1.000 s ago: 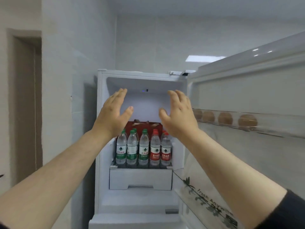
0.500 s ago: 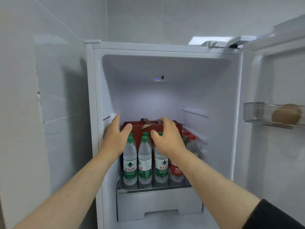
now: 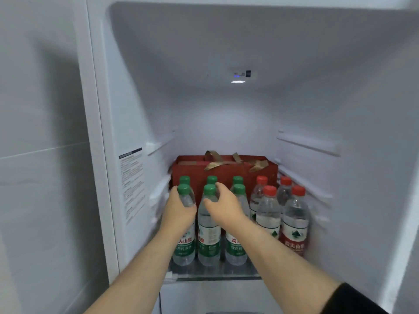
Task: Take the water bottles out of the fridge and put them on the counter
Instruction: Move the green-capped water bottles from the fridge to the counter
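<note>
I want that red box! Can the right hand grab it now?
Probably not easily: two rows of bottles stand in front of the red box, though the right hand could perhaps reach over their caps.

a home kitchen, by the look; open white fridge [image 3: 136,109] beside a tiled wall [image 3: 34,155]; bottled water [image 3: 294,223] on its shelf

The water bottles [image 3: 208,225] are clear, glossy plastic with smooth green or red caps [image 3: 209,189] and shiny printed labels [image 3: 208,242]. The red box [image 3: 226,173] behind looks matt card, its gold ribbon [image 3: 215,160] satiny cloth. The fridge lining [image 3: 226,121] is smooth white plastic; the shelf [image 3: 215,271] looks like glass
</note>
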A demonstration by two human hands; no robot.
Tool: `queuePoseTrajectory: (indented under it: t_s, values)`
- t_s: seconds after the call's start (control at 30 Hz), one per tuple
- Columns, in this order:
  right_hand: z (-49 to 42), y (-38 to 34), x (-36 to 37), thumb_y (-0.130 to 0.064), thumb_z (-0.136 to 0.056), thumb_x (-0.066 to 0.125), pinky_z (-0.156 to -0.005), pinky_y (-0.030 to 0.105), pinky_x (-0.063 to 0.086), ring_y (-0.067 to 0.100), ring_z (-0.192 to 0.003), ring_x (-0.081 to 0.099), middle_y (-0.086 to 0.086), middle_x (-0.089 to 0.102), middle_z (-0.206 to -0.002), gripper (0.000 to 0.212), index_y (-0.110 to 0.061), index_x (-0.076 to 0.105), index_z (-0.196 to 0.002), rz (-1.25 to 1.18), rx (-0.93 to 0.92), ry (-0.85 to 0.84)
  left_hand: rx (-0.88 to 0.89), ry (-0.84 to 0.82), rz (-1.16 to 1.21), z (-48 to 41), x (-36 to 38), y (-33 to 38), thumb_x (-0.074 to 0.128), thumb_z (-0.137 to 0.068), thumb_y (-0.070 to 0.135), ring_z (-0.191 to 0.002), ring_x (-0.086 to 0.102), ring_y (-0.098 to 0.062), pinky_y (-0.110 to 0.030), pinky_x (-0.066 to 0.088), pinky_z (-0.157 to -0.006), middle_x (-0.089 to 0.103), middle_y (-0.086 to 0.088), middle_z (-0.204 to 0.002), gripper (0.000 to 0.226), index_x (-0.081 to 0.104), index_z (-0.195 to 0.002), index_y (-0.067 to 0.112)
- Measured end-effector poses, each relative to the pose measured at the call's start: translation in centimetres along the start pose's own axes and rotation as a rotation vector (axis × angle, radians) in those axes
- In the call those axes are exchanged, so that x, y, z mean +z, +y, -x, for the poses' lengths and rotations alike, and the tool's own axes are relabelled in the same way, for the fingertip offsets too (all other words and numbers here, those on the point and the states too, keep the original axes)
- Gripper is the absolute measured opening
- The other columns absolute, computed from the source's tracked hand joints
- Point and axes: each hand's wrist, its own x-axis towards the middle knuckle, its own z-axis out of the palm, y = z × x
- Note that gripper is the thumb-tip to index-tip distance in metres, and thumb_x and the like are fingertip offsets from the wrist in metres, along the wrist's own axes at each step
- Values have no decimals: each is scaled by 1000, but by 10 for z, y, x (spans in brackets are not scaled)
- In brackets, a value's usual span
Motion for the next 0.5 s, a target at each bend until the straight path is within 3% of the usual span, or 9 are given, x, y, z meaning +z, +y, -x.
queuePoseTrajectory:
  t_s: [0.07, 0.23, 0.37, 0.5]
  values:
    - [-3, 4, 6, -23, -91, 64, -81, 25, 39, 8, -97, 48, -11, 51, -106, 46, -20, 47, -133, 18, -5, -25, 15, 30, -41, 3, 3, -11, 61, -84, 18, -94, 64, -19, -40, 54, -81, 67, 2, -101, 25, 59, -108, 22]
    - [7, 10, 6, -22, -88, 68, -75, 24, 43, 13, -98, 57, -11, 54, -105, 51, -22, 42, -132, 15, 20, -69, 20, 91, -144, 12, 1, -25, 70, -76, 17, -98, 46, -12, -32, 41, -79, 50, 1, -109, 39, 51, -110, 21]
    - [25, 17, 11, -18, -81, 73, -61, 9, 40, -2, -86, 54, -22, 54, -103, 74, -29, 30, -139, -53, 44, -118, -21, 18, -26, 22, 1, -28, 72, -69, 25, -86, 66, -17, -32, 53, -67, 66, 2, -95, 42, 56, -108, 21]
    - [37, 15, 9, -17, -76, 78, -57, 4, 42, -6, -81, 60, -15, 62, -98, 50, -39, 43, -102, -56, 42, -51, -34, 73, 16, 36, -4, -29, 72, -67, 38, -77, 65, -10, -29, 50, -60, 67, 9, -87, 34, 52, -95, 36]
